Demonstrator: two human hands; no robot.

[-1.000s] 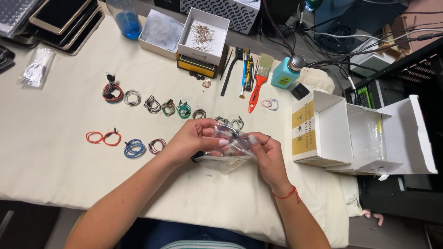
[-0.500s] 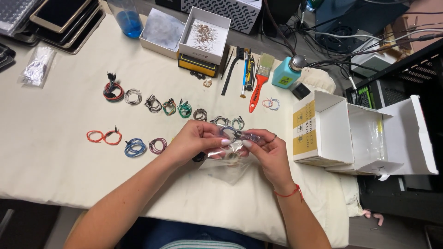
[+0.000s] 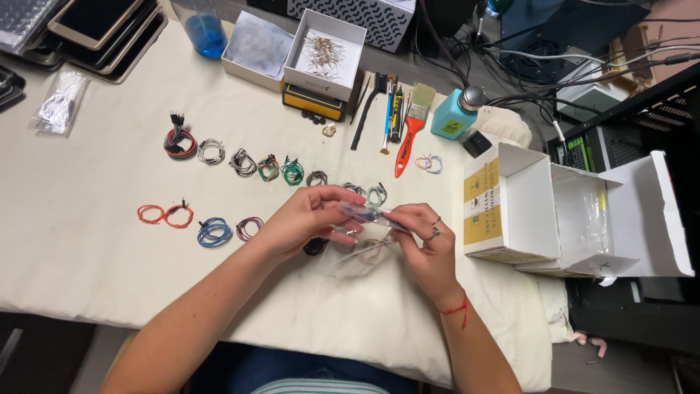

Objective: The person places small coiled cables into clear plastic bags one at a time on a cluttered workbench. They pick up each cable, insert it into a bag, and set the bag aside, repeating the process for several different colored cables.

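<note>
My table (image 3: pixel 87 255) is spread with a pale cloth, and everything else I place by the open white box (image 3: pixel 576 211) at its right edge. Far left of the box, at the table's top corner, lie dark tablets (image 3: pixel 102 29). Up and left of the box sit two small white trays (image 3: pixel 299 51), one holding thin metal parts, with a blue bottle (image 3: pixel 205 33) further left. Just above the box's left corner stands a teal dispenser (image 3: pixel 456 117), and left of that lies a brush (image 3: pixel 410 131) with an orange handle. Well left of the box run two rows of coiled wires (image 3: pixel 240 164) in red, blue, green, grey and purple.

Just left of the box, my left hand (image 3: pixel 306 222) and right hand (image 3: pixel 426 244) meet over the cloth. Between them is a clear bag (image 3: pixel 361 244) with coiled wire inside, held just above the table. My left thumb and fingers pinch the bag's upper left edge; my right fingertips pinch its top right edge, rings showing on two fingers. A red cord (image 3: pixel 458 308) circles my right wrist
</note>
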